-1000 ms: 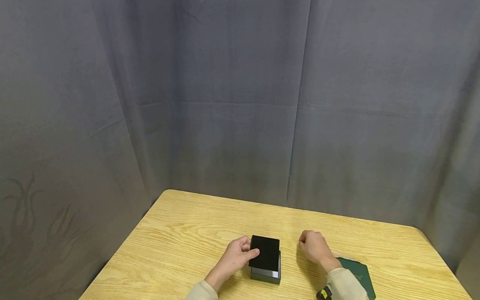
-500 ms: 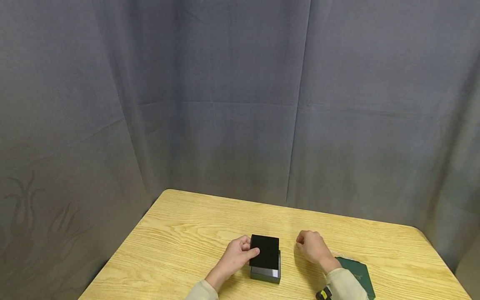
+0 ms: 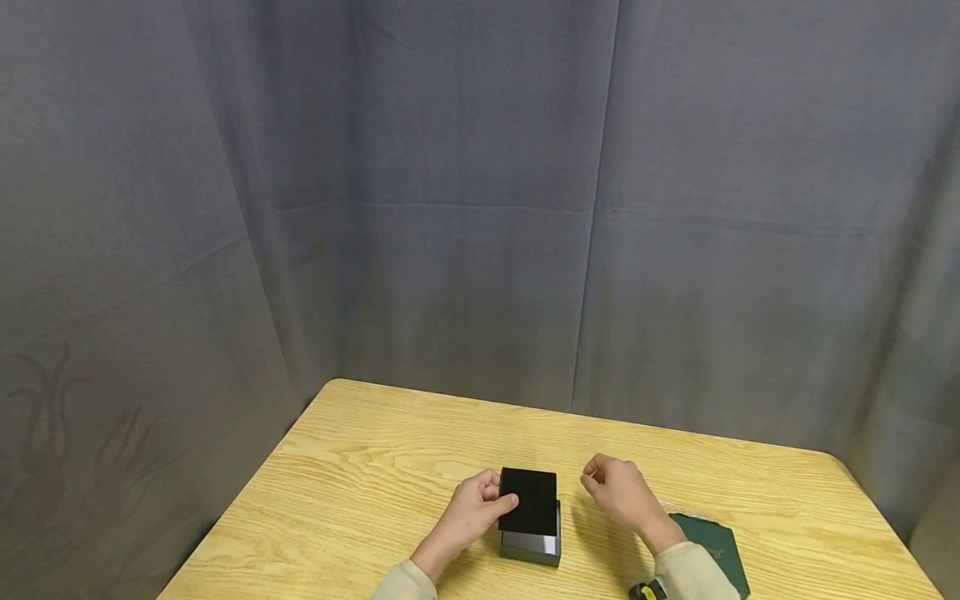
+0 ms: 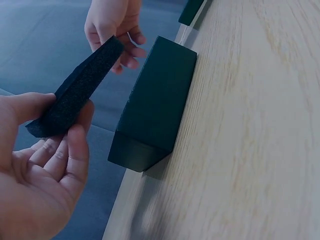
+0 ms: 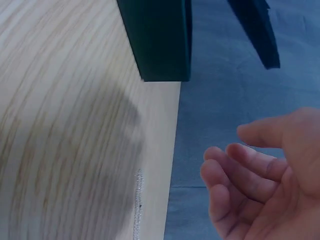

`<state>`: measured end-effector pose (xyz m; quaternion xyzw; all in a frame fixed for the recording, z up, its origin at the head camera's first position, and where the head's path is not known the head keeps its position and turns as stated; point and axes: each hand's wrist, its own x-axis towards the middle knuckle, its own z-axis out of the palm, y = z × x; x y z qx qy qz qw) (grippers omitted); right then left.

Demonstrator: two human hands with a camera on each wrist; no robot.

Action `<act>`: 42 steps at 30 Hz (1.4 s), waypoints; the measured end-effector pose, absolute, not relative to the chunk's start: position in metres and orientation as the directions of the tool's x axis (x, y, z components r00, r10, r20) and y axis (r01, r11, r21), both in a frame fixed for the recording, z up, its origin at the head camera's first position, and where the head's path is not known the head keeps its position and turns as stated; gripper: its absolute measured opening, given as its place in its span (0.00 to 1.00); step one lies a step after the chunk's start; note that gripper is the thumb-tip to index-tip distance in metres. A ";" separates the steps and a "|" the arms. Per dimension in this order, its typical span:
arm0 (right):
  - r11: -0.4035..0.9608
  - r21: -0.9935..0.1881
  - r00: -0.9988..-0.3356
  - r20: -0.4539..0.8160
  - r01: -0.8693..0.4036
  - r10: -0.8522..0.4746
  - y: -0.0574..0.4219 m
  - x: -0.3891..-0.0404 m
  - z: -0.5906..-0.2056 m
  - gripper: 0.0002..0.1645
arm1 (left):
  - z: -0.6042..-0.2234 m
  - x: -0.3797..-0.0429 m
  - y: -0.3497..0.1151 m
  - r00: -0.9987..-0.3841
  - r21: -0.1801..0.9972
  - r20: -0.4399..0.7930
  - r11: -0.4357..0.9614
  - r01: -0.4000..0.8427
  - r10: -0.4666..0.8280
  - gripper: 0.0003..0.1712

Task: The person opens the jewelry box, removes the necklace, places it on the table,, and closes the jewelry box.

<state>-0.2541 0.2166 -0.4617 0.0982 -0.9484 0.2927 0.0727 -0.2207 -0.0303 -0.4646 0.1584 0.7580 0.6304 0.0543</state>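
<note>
The black pad (image 3: 528,500) is up off the dark green box (image 3: 530,557), held just above its far part and not touching it. The left hand (image 3: 468,512) has it firmly by the left edge, thumb on the near face, fingers curled behind — and over the last second that pad has barely shifted, lifted a touch at most. The box sits put on the worktop (image 3: 375,467), its top open, a pale interior showing along the near side; the pad hides the rest from the head view.

The mover here is the right hand (image 3: 618,490)! It has slid leftward, drawing nearer the box's right side, though it is clear of both box and pad. Its fingers are loosely bent, thumb well apart from them, with nothing in its hold that the pictures show. That looks like the idle hand being brought into the work — the pad steady, the box uncovered.

Farther right, a flat dark green item (image 3: 712,546) lies partly under the right sleeve (image 3: 693,575), unmoved, a silvery cord (image 5: 139,205) lying on the worktop beside it. Beyond the far edge hangs the grey curtain (image 3: 480,208).
</note>
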 end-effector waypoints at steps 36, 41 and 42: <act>0.544 -0.795 -0.937 0.085 -0.269 -0.339 0.199 -0.236 -0.456 0.22 | -0.488 -0.236 -0.023 -0.941 0.982 0.089 0.127 0.137 0.325 0.08; 0.539 -0.798 -0.933 0.076 -0.269 -0.352 0.198 -0.236 -0.458 0.17 | -0.488 -0.235 -0.022 -0.939 0.984 0.076 0.126 0.125 0.337 0.08; 0.538 -0.800 -0.933 0.072 -0.266 -0.354 0.198 -0.236 -0.459 0.17 | -0.488 -0.235 -0.022 -0.938 0.984 0.074 0.127 0.124 0.339 0.08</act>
